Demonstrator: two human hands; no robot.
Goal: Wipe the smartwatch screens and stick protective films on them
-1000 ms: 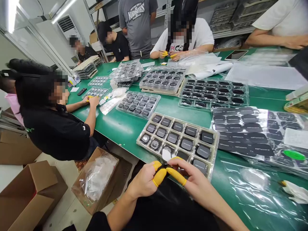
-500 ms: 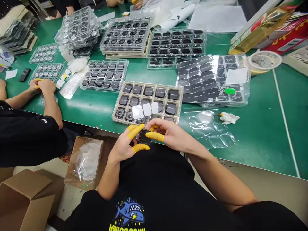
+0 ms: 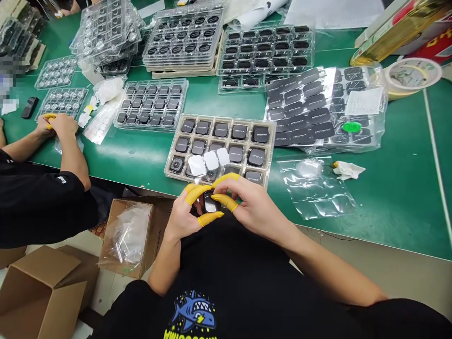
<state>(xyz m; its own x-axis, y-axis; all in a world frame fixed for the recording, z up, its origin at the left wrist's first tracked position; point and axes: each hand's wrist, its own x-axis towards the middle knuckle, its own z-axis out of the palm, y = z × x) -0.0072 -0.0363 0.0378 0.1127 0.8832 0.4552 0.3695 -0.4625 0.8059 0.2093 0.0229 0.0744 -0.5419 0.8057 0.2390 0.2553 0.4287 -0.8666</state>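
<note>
Close to my body, a black square smartwatch body [image 3: 211,203] with a glossy face is held between both hands. My left hand [image 3: 186,214] grips it by the sides, with yellow finger cots on thumb and forefinger. My right hand [image 3: 247,202], also in yellow finger cots, pinches at its upper right edge; whether a thin film is between those fingertips I cannot tell. Just beyond lies a plastic tray [image 3: 273,141] of watch bodies, most under dark printed covers; one at the lower left [image 3: 177,164] shows its round sensor back. White rounded-square stickers [image 3: 211,161] lie over the tray.
Dark printed film sheets [image 3: 300,108], a clear plastic sheet [image 3: 318,193] and a tape roll [image 3: 411,75] lie to the right. Stacked trays [image 3: 183,42] stand behind. A co-worker's hands [image 3: 60,125] are at the left. Cardboard boxes [image 3: 45,287] stand below the table edge.
The watch body has tilted, and its face now catches a bright reflection. My right forefinger has come over its top edge. The whole view has shifted slightly closer to the table.
</note>
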